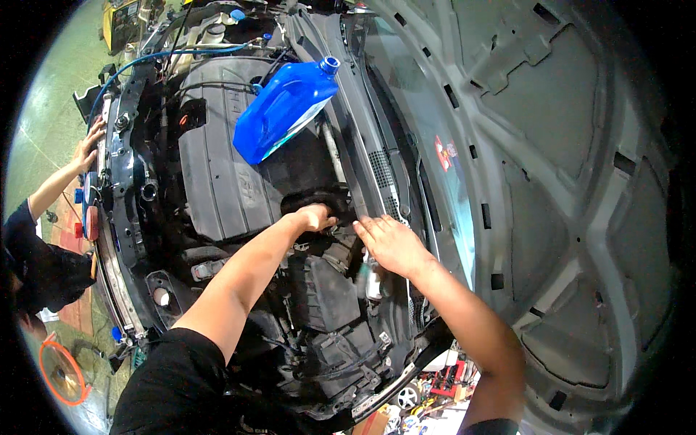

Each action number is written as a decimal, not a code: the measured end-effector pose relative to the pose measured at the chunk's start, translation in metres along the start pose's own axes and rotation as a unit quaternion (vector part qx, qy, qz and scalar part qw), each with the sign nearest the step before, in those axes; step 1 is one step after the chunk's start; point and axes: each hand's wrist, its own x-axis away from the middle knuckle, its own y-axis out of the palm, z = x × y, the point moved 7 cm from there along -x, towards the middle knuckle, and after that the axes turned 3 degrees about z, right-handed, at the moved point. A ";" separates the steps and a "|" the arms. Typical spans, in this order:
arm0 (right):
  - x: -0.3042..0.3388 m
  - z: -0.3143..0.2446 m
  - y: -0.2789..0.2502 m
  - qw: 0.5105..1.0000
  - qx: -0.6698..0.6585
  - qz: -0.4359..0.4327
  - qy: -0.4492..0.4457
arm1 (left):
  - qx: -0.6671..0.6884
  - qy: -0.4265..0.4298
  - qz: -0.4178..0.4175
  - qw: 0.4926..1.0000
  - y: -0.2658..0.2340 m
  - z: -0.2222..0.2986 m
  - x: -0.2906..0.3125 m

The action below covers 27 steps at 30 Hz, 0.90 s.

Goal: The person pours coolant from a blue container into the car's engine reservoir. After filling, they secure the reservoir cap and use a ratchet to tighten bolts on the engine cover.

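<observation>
An open hood exposes the engine bay of a car. My left hand (315, 217) reaches down beside the rear corner of the black plastic engine cover (217, 167). Its fingers curl inward, and whatever they grip is hidden among dark parts. On the edge of the black cowl panel (355, 167) my right hand (391, 245) rests with its fingers stretched out, holding nothing. A blue plastic jug (283, 109) with an uncapped mouth stands on the engine, beyond my left hand. Below my hands lies a black ribbed box (326, 293).
The raised hood (551, 181) fills the right side, beside the windshield (428, 138). At the left, another person's hand (87, 148) touches the car's front crossmember (105, 167). A blue hose (145, 59) runs across the far left. An orange ring (64, 370) lies on the floor.
</observation>
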 end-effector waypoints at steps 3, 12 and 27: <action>-0.009 0.016 0.017 0.975 -0.107 -0.102 0.167 | -0.016 0.008 0.015 1.000 -0.003 0.003 0.001; -0.025 0.047 0.017 0.941 -0.212 -0.125 0.233 | -0.030 -0.048 -0.025 0.998 -0.009 0.009 0.011; -0.018 0.027 0.023 0.964 -0.189 -0.137 0.130 | -0.003 -0.017 0.005 1.000 0.013 -0.018 -0.010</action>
